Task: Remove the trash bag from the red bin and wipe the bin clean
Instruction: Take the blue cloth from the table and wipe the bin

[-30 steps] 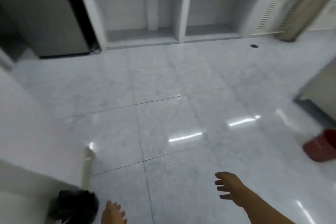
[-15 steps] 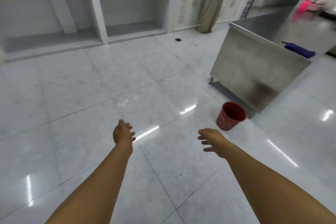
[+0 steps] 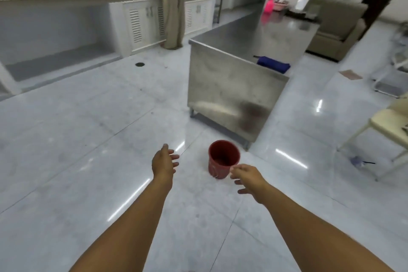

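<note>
The red bin [image 3: 223,158] stands upright on the glossy tiled floor, close to the near corner of a steel island. I see no bag inside it. My left hand [image 3: 164,163] is stretched out to the left of the bin, fingers apart, holding nothing. My right hand [image 3: 249,178] reaches in just below and right of the bin, fingers spread and empty, its fingertips close to the bin's wall.
The steel island [image 3: 231,95] rises right behind the bin, with a blue cloth [image 3: 273,65] on its top. A person [image 3: 174,6] stands at the far counter by the sink. A pale yellow chair [image 3: 384,126] is at the right. A floor drain [image 3: 139,64] lies far left.
My view has swung right and come closer to the bin, which now sits at the centre. Both arms have stretched forward toward it, and the black bag at the lower left is out of view.
</note>
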{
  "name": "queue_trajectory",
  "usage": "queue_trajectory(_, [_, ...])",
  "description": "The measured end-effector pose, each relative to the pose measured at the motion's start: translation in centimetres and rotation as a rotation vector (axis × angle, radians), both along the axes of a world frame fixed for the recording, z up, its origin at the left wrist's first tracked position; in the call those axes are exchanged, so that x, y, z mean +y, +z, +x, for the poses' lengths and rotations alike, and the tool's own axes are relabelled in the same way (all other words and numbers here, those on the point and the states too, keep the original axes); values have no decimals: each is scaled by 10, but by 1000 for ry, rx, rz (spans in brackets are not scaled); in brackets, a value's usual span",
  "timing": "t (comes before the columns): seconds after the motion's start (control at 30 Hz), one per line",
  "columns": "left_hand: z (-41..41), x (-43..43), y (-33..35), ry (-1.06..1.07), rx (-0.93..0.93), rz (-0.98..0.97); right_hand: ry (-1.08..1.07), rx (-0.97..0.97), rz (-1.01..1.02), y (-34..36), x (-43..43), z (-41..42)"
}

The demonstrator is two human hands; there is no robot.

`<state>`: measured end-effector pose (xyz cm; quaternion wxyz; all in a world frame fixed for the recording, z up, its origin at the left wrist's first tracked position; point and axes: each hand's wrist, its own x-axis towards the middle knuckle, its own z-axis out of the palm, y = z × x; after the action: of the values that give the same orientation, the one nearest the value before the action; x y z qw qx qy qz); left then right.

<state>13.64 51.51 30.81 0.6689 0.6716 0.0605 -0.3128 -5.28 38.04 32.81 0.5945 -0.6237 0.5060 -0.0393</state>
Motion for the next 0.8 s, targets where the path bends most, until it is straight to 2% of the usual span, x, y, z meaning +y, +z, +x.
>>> queue_trajectory(0.2, [12,-182,35,-246,-167,-5,-151,-36,-48,19,-131,3])
queue_trajectory(0.4, [1,-349,51,-395,-315,-44,-173,-114,-112,30,-276,4])
queue_trajectory(0.6, [0,-507,60,-505,-666,111,-135,-123,-257,44,-448,5])
queue_trajectory(0.8, [19,-627,71,-603,-888,313,-50,-28,-438,64,-596,30])
